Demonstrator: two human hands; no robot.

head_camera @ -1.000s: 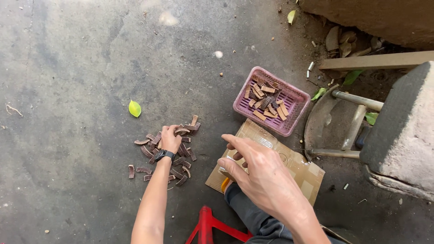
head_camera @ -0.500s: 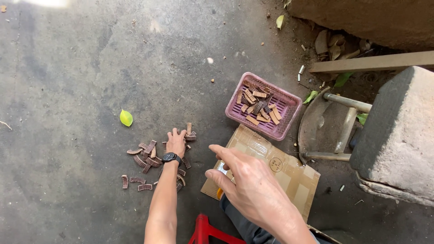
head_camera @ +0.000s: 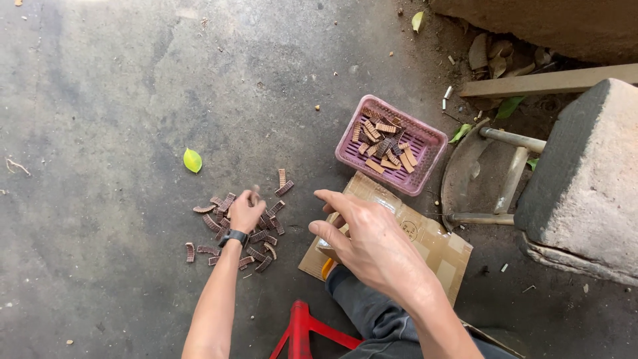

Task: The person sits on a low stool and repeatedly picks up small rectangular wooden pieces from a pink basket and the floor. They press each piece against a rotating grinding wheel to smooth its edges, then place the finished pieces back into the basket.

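Observation:
My left hand, with a black watch on the wrist, rests on a scattered pile of small brown ridged curved pieces on the concrete floor. Its fingers pinch one brown piece held just above the pile. My right hand hovers over a flattened piece of cardboard, its fingers apart and nothing clearly in them. A pink plastic basket holding several of the same brown pieces stands beyond the cardboard.
A large grey concrete block and a rusty metal frame are at the right. A wooden plank lies behind them. A red stool leg and my dark trouser leg are below. A green leaf lies to the left.
My left hand has closed on one piece and raised it slightly from the pile. My right hand has dropped lower over the near end of the cardboard.

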